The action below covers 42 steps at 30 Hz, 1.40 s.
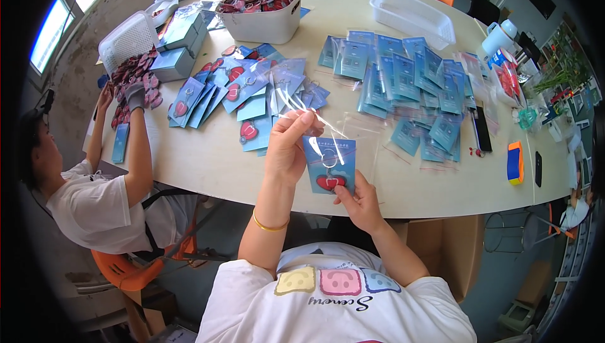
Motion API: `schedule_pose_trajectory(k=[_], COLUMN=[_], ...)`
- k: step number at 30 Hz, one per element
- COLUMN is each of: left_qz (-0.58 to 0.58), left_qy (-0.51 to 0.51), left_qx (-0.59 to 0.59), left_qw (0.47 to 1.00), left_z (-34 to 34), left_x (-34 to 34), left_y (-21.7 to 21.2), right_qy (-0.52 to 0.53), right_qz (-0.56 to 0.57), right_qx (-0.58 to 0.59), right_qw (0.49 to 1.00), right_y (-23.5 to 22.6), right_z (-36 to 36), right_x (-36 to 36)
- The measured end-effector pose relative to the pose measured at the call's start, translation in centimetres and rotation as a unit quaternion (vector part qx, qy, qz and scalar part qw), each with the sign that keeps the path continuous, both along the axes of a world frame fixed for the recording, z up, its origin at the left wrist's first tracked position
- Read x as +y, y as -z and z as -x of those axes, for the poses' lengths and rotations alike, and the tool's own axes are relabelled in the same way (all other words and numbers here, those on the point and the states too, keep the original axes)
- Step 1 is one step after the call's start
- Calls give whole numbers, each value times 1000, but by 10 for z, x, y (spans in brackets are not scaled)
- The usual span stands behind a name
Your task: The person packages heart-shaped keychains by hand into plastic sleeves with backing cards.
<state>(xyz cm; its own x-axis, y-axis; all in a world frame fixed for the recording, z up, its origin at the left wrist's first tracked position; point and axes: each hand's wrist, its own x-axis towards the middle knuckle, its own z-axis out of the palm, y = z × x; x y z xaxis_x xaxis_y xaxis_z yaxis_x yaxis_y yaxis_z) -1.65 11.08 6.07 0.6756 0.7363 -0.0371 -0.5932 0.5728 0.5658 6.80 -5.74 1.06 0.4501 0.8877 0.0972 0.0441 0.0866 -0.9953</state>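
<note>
My right hand [362,203] is closed on the lower edge of a blue backing card [318,182], its thumb at the red heart-shaped keychain [329,182] mounted there by a metal ring. Just left of the card, my raised left hand [291,142] pinches thin, shiny clear plastic [296,100] with white glare streaks. It looks like a clear bag; whether the card is inside it, I cannot tell. Beyond my left hand lies a loose pile of blue cards with red heart keychains [249,130]. Bagged blue cards [403,78] are heaped on the right.
A white bin [261,25] full of red keychains stands at the back of the table [208,176]. An empty clear tray [413,17] sits back right; a phone [482,130] lies nearer. On the left a co-worker [94,198] handles keychains beside a tipped white basket [129,40].
</note>
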Motion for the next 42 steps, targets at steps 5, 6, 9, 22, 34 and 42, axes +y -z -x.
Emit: schedule_pose_trajectory(k=[5, 6, 9, 22, 34, 42], left_qz=[-129, -136, -174, -196, -234, -294], left_qy=[2, -9, 7, 52, 127, 215], left_qx=[91, 82, 123, 202, 220, 338], left_qw=[987, 987, 977, 958, 939, 868], left_z=[3, 3, 4, 6, 15, 11], left_x=[2, 0, 1, -12, -27, -10], left_y=[8, 4, 2, 10, 11, 31], right_qy=[-28, -46, -109, -108, -19, 4], right_qz=[2, 28, 72, 10, -79, -1], right_qx=[49, 45, 33, 163, 173, 238], right_qw=[998, 998, 991, 981, 982, 971], right_y=[-2, -3, -5, -15, 6, -5], right_z=[-14, -18, -35, -39, -30, -46], right_x=[-4, -7, -11, 5, 20, 29])
